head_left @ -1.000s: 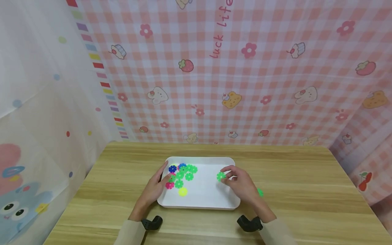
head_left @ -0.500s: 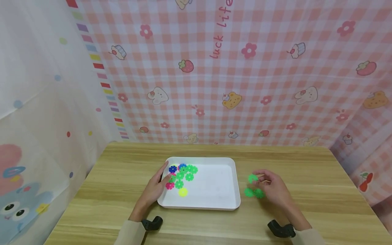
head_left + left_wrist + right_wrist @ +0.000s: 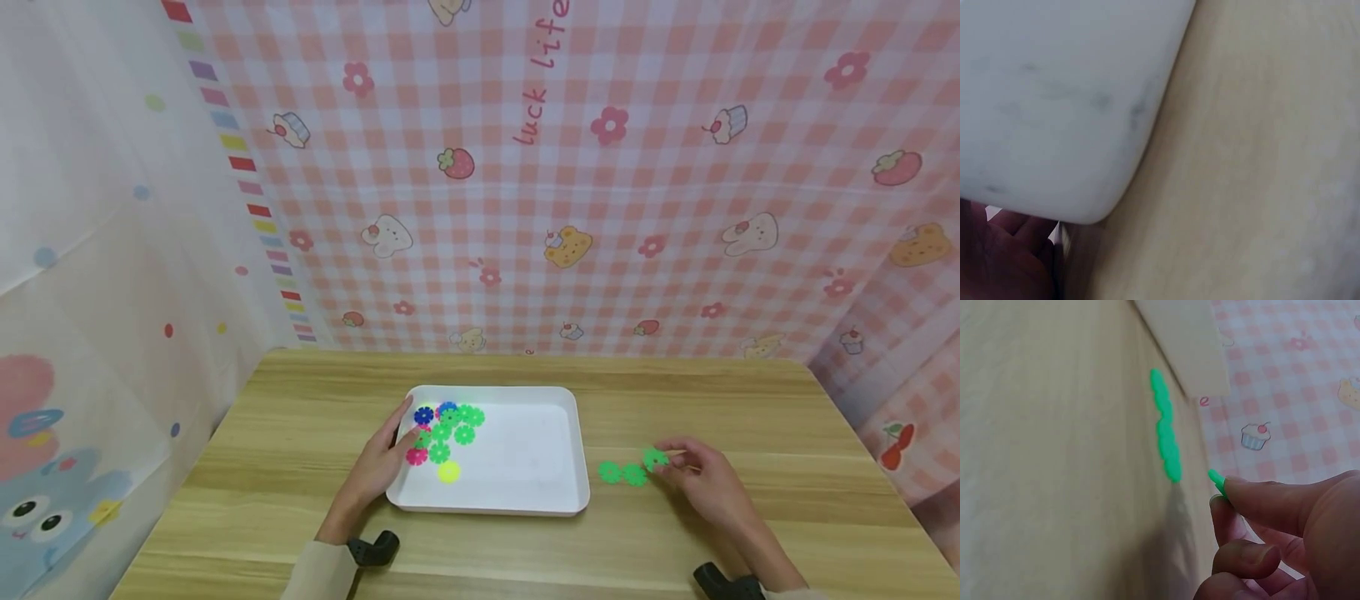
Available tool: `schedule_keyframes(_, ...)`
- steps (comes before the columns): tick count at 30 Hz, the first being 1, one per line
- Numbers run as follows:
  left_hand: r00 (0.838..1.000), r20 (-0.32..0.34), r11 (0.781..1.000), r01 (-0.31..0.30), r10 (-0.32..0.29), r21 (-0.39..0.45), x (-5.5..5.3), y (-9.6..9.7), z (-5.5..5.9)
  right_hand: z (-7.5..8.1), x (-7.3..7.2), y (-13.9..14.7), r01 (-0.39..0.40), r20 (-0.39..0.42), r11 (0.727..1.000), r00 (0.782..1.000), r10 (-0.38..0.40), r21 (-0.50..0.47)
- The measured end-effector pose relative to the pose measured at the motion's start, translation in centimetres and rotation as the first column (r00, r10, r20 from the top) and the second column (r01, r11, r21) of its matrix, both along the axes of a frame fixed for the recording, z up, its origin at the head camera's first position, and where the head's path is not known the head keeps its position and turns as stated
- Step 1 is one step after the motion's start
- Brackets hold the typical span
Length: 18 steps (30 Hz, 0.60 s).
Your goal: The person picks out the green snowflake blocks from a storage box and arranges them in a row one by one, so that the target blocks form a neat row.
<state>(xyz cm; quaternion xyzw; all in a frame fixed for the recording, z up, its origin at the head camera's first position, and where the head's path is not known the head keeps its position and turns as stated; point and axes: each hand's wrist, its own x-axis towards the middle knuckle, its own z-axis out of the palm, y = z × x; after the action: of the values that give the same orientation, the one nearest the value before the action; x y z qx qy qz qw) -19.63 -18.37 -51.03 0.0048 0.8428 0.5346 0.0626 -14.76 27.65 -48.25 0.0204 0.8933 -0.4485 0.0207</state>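
Note:
A white tray (image 3: 525, 454) lies on the table. My left hand (image 3: 384, 460) holds its left side, thumb over the rim; in the left wrist view the fingers lie against the tray's wall (image 3: 1054, 112). Inside, towards the left, are several notched plastic snowflake discs: green discs (image 3: 465, 434), blue ones, pink ones and a yellow disc (image 3: 449, 472). Right of the tray, my right hand (image 3: 705, 479) pinches a green snowflake disc (image 3: 656, 459) between thumb and index finger, just above the tabletop. Two more green discs (image 3: 622, 473) lie flat in a row to its left.
The wooden table (image 3: 337, 371) reaches back to a pink checked cloth (image 3: 480, 208) hung behind it. A pale cloth with cartoon prints (image 3: 75, 250) hangs at the left. Black wrist mounts (image 3: 373, 549) sit on both forearms.
My right hand has carried the green disc from over the tray's right part to the right, down beside the two green discs on the table. My left hand stays on the tray.

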Motion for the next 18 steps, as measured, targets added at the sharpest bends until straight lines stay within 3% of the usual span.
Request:
schedule_keyframes(7, 1.000, -0.001, 1.000, 0.000, 0.000, 0.010, 0.09, -0.03, 0.08, -0.42, 0.50, 0.51, -0.004, 0.021, 0.999, 1.000, 0.003, 0.048)
schedule_keyframes(18, 1.000, 0.004, 1.000, -0.001, 0.001, 0.014, 0.15, 0.06, 0.21, -1.01, 0.80, 0.61, -0.008, -0.018, 0.997, 1.000, 0.009, 0.073)
